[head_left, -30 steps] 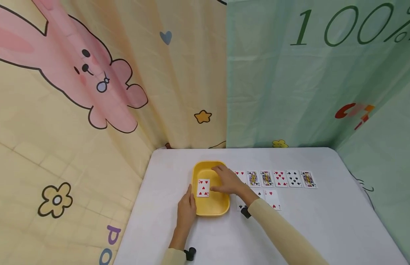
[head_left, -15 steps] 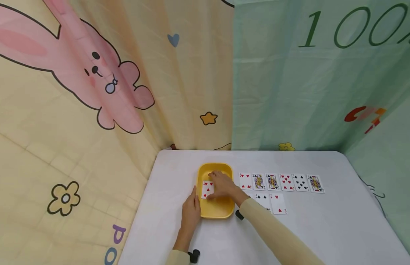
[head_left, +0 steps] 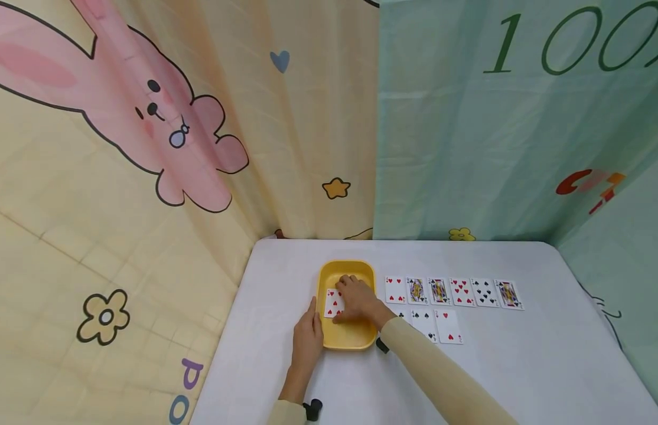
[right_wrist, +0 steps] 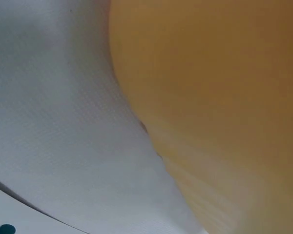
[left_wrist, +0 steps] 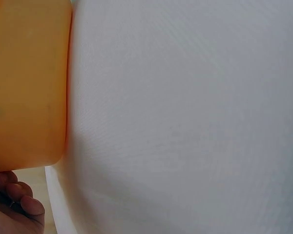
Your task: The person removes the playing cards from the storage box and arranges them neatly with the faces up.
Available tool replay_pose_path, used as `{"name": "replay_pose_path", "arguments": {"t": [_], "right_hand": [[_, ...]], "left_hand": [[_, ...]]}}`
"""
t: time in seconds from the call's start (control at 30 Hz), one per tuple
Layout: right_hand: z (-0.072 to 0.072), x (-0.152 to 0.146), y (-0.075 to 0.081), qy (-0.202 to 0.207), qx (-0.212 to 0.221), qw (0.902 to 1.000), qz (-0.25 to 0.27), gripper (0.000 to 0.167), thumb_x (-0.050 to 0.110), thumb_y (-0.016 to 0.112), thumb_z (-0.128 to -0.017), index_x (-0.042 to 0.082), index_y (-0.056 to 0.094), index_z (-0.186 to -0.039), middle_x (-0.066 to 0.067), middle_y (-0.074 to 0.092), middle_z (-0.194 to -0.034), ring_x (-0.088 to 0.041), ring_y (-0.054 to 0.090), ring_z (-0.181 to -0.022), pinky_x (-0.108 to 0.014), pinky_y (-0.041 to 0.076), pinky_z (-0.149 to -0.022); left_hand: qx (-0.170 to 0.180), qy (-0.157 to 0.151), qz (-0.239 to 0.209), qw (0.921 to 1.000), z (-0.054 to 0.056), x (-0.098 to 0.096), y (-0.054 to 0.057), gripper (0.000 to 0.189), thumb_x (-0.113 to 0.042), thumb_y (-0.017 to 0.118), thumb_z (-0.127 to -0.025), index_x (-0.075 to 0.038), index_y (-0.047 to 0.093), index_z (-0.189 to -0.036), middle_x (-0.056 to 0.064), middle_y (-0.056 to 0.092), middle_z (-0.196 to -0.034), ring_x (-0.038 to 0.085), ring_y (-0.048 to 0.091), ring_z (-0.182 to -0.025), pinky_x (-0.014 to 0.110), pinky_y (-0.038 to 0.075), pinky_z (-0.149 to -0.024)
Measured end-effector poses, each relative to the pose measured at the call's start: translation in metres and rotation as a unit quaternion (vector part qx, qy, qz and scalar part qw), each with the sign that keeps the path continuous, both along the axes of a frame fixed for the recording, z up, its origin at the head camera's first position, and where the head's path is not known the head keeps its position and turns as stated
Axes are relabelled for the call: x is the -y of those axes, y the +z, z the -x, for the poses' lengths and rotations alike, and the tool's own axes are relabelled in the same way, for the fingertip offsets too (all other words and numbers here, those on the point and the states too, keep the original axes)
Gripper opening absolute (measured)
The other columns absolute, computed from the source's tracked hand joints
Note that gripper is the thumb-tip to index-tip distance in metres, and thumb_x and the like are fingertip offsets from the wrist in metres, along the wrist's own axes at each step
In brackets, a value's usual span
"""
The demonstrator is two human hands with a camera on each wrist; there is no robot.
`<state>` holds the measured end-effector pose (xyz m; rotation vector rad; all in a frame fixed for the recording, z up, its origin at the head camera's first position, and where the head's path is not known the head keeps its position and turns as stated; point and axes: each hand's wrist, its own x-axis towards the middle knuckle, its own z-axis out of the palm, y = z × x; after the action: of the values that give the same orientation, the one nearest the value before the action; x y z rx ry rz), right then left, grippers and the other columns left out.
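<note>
A yellow tray (head_left: 350, 339) stands on the white table, holding a playing card (head_left: 333, 303) with red hearts, partly covered by my right hand (head_left: 357, 299). That hand reaches in from the right, its fingers and thumb closing on the card's far and near edges. At the tray's left side, my left hand (head_left: 308, 333) grips the wall. Curled fingers (left_wrist: 19, 190) show beside the tray's orange-looking wall (left_wrist: 29, 87) in the left wrist view. Only the tray's blurred wall (right_wrist: 224, 97) and the table appear in the right wrist view, not the hand. Whether more cards lie beneath is hidden.
Right of the tray, a row of face-up cards (head_left: 461, 293) lies on the table (head_left: 510, 366). A nearer row includes a two of hearts (head_left: 449, 326); my right arm partly covers this row. Printed curtains (head_left: 318, 130) rise behind the table.
My right hand has lowered and moved left over the heart card, its fingers and thumb coming to the card's edges. My left hand stays at the tray. The head view has shifted slightly.
</note>
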<state>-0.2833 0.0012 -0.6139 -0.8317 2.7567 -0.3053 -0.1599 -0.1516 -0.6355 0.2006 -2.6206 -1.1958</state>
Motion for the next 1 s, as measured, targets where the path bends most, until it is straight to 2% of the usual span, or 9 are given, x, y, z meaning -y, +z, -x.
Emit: {"name": "replay_pose_path", "arguments": {"t": [0.13, 0.3, 0.5, 0.7, 0.8, 1.0], "right_hand": [[-0.001, -0.001, -0.002, -0.006, 0.003, 1.0000, 0.003, 0.093, 0.067, 0.082, -0.072, 0.014, 0.056, -0.144, -0.006, 0.052, -0.146, -0.026, 0.050, -0.130, -0.045, 0.043, -0.119], [-0.002, -0.002, -0.003, -0.011, 0.007, 0.9999, 0.009, 0.092, 0.065, 0.084, -0.072, 0.014, 0.058, -0.143, -0.006, 0.054, -0.144, -0.025, 0.051, -0.128, -0.046, 0.043, -0.118], [-0.004, -0.003, -0.001, -0.014, 0.014, 0.9997, 0.012, 0.090, 0.065, 0.083, -0.073, 0.017, 0.057, -0.144, -0.005, 0.054, -0.145, -0.024, 0.050, -0.130, -0.046, 0.042, -0.119], [-0.004, -0.006, 0.012, -0.013, 0.010, 0.9994, 0.031, 0.089, 0.062, 0.083, -0.075, 0.017, 0.055, -0.146, -0.007, 0.053, -0.148, -0.027, 0.049, -0.135, -0.049, 0.039, -0.122], [-0.005, -0.010, 0.020, -0.019, 0.005, 0.9988, 0.044, 0.088, 0.061, 0.085, -0.075, 0.017, 0.056, -0.146, -0.007, 0.054, -0.147, -0.026, 0.051, -0.133, -0.047, 0.041, -0.120], [-0.009, -0.027, 0.039, -0.023, -0.022, 0.9970, 0.071, 0.088, 0.059, 0.088, -0.072, 0.016, 0.060, -0.142, -0.007, 0.060, -0.141, -0.025, 0.058, -0.123, -0.045, 0.050, -0.112]], "left_hand": [[-0.004, 0.001, 0.007, 1.0000, 0.000, -0.002, -0.001, 0.047, -0.013, 0.055, -0.107, -0.008, 0.048, -0.154, 0.012, 0.064, -0.143, 0.028, 0.064, -0.129, 0.044, 0.056, -0.103], [0.011, 0.001, -0.006, 0.9999, 0.000, -0.002, -0.002, 0.048, -0.015, 0.054, -0.108, -0.011, 0.047, -0.155, 0.009, 0.060, -0.149, 0.026, 0.060, -0.134, 0.042, 0.053, -0.107], [-0.005, -0.001, 0.004, 1.0000, -0.001, -0.002, -0.004, 0.047, -0.014, 0.054, -0.108, -0.008, 0.049, -0.153, 0.012, 0.063, -0.145, 0.028, 0.062, -0.131, 0.043, 0.055, -0.104], [-0.023, -0.001, 0.010, 0.9997, 0.000, -0.002, -0.003, 0.046, -0.013, 0.054, -0.107, -0.006, 0.049, -0.153, 0.013, 0.062, -0.146, 0.029, 0.061, -0.133, 0.043, 0.055, -0.104], [-0.027, 0.000, 0.012, 0.9996, 0.001, -0.002, -0.002, 0.047, -0.011, 0.055, -0.107, -0.005, 0.049, -0.153, 0.014, 0.062, -0.145, 0.030, 0.061, -0.132, 0.044, 0.056, -0.103], [-0.007, 0.008, 0.010, 0.9999, 0.002, -0.002, -0.001, 0.048, -0.013, 0.056, -0.107, -0.009, 0.048, -0.154, 0.011, 0.060, -0.148, 0.029, 0.060, -0.134, 0.042, 0.055, -0.104]]}}
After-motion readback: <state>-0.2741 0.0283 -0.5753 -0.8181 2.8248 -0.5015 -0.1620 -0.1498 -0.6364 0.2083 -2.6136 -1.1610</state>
